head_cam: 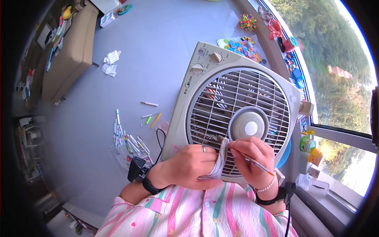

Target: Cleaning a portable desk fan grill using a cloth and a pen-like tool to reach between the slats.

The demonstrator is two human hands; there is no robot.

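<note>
A beige box fan (178,120) with a round louvred grille and two knobs stands right in front of me. My left hand (192,166), with a ring on one finger, holds a greyish cloth (219,166) against the lower part of the grille. Between the fingers and thumb of my right hand (255,160) is a thin paintbrush (257,163), its bristle end pointing down to the right and its other end towards the cloth. The cloth's top edge is near my right fingertips; whether they pinch it I cannot tell. Part of the cloth is hidden under my left hand.
Many markers (134,145) lie on the grey floor to the left, with a black cable near them. Crumpled tissues (111,57) and a brown sofa (69,56) are farther left. Colourful disc toys (241,49) lie behind the fan. Toys and tubs (307,144) line the windowsill at right.
</note>
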